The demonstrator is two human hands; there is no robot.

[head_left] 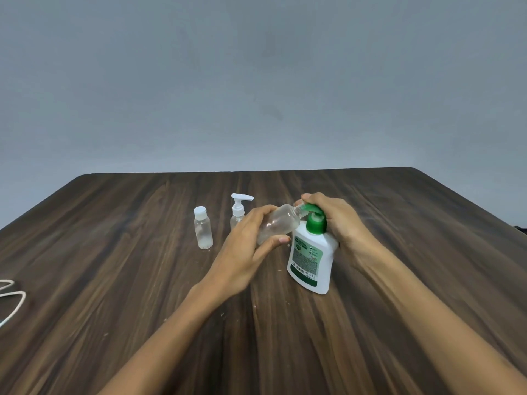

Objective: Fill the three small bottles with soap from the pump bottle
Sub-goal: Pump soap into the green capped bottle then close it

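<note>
Head view | white pump bottle with green pump head [310, 255] stood on dark wood-grain table [114, 252], clear small plastic bottle [278, 223] tilted, mouth at nozzle | left hand [251, 246] gripped small bottle, right hand [333, 218] curled over pump | risk: soap missing mouth, misaligned nozzle.

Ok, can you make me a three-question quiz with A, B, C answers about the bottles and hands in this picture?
1. Where is the capped small bottle?
A. Standing on the table
B. In a hand
C. On the floor

2. What colour is the pump on the soap bottle?
A. Red
B. Green
C. Blue

3. How is the clear bottle in the left hand held?
A. Upright
B. Upside down
C. Tilted, its mouth at the pump's spout

Answers: 1 A, it stands alone to the left. 2 B, the pump under the right hand is green. 3 C, it leans sideways toward the spout.
</note>
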